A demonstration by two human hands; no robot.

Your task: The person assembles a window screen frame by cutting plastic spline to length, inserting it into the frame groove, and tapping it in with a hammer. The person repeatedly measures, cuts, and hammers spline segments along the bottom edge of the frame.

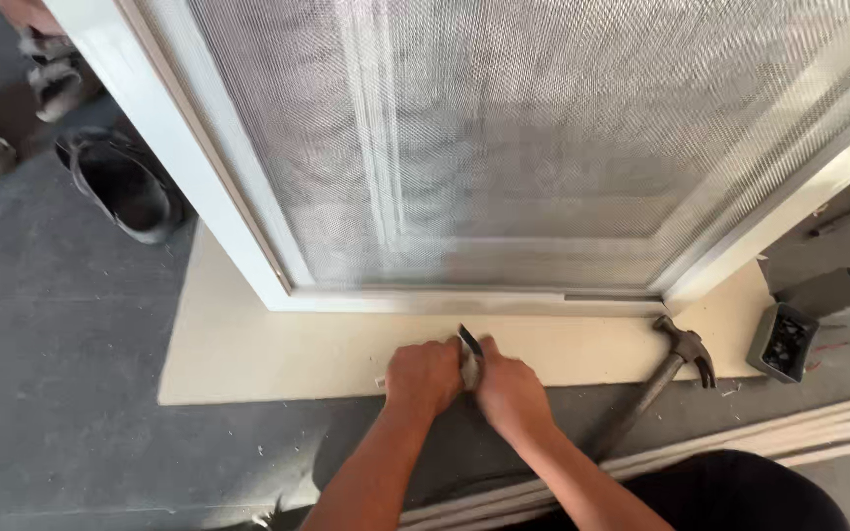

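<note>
My left hand (423, 377) and my right hand (511, 391) are pressed together over the front edge of a pale beige board (248, 349). Between them they grip a small dark-tipped tool (468, 346) whose blade sticks up past the knuckles; its handle is hidden in the fists. Just beyond the hands lies a white-framed screen panel (504, 147) with metal mesh, its bottom rail (425, 300) running along the board.
A claw hammer (663, 372) rests on the board's right end, handle toward me. A small dark box of fasteners (784, 342) sits right of it. White trim strips (819, 428) lie at lower right. Shoes (122, 182) of another person stand at upper left on grey floor.
</note>
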